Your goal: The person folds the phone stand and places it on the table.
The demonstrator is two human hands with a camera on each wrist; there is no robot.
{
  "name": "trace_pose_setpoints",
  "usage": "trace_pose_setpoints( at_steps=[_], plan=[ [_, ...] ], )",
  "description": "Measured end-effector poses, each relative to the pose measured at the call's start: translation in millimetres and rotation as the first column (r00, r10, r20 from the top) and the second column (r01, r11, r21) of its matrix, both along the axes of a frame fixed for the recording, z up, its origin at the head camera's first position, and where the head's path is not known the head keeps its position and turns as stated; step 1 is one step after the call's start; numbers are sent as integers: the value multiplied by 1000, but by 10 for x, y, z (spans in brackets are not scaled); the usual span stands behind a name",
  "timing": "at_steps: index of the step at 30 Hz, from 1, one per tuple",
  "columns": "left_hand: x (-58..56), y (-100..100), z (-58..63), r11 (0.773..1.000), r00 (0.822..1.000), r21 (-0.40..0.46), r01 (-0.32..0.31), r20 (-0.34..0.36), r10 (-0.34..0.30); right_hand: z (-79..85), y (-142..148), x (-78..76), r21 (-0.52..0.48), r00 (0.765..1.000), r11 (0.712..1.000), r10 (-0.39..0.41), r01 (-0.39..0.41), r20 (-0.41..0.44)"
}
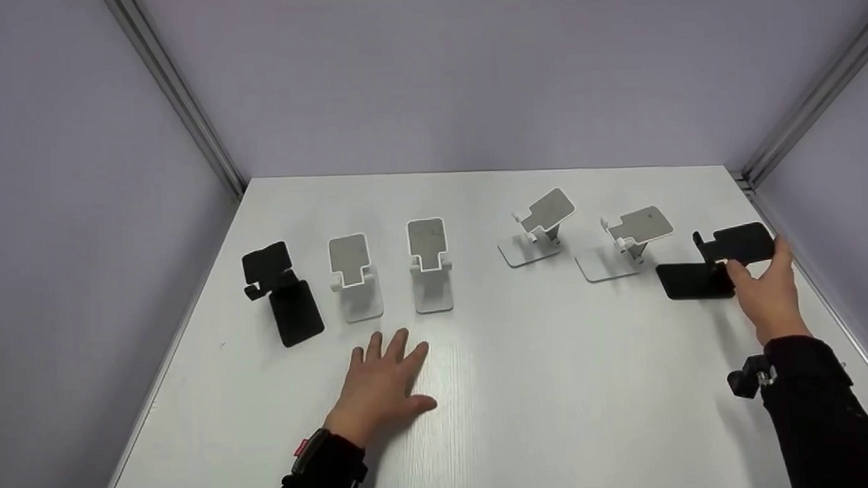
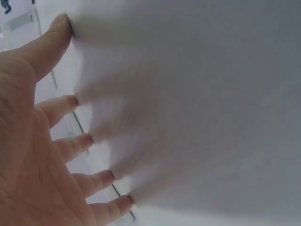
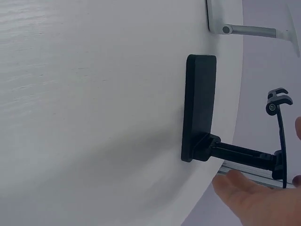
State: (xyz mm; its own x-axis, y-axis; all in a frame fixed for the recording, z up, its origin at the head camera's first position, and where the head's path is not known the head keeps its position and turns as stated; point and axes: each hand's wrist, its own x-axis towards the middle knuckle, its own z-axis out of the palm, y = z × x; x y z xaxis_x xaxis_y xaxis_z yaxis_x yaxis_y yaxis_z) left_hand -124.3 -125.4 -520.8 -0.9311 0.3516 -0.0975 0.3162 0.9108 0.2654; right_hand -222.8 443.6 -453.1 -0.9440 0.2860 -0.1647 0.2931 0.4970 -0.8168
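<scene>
At the right end of the row, my right hand [image 1: 770, 294] grips the edge of the tilted upper plate of a black phone stand [image 1: 743, 244], thumb in front and fingers round the far side. In the right wrist view the stand's base [image 3: 202, 94] lies flat on the table, and its arm [image 3: 242, 154] rises toward the right hand [image 3: 263, 200]. My left hand [image 1: 381, 387] is spread palm down over the white table, with nothing in it. The left wrist view shows the fingertips [image 2: 106, 176] right at the tabletop. Nearest to it is a silver phone stand [image 1: 360, 304].
Another black phone stand [image 1: 297, 314] stands at the far left, turned at an angle. More silver stands, among them one left of centre [image 1: 428, 248], one right of centre [image 1: 548, 211] and one beside the gripped stand [image 1: 643, 226], line the table. Pale walls [image 1: 428, 78] enclose it.
</scene>
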Motion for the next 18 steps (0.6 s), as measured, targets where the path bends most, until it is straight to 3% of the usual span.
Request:
trace_pose_setpoints(
  at_steps=[5, 10, 13, 16, 18],
  plan=[
    [16, -10, -2, 1000, 1000, 0, 4, -8, -4, -23, -14, -2, -175, 999, 984, -28, 34, 38],
    [15, -13, -16, 1000, 1000, -8, 10, -13, -10, -23, -27, 34, -402, 998, 914, -57, 50, -7],
    [13, -13, -14, 1000, 1000, -10, 8, -11, -8, -16, -24, 63, -446, 997, 893, -72, 57, -18],
    [20, -14, -9, 1000, 1000, -2, 2, -5, -2, 0, -16, 83, -536, 997, 843, -77, 56, -18],
    [22, -16, -9, 1000, 1000, 2, 1, 1, -1, 14, -13, 94, -617, 997, 785, -79, 53, -14]
  ],
)
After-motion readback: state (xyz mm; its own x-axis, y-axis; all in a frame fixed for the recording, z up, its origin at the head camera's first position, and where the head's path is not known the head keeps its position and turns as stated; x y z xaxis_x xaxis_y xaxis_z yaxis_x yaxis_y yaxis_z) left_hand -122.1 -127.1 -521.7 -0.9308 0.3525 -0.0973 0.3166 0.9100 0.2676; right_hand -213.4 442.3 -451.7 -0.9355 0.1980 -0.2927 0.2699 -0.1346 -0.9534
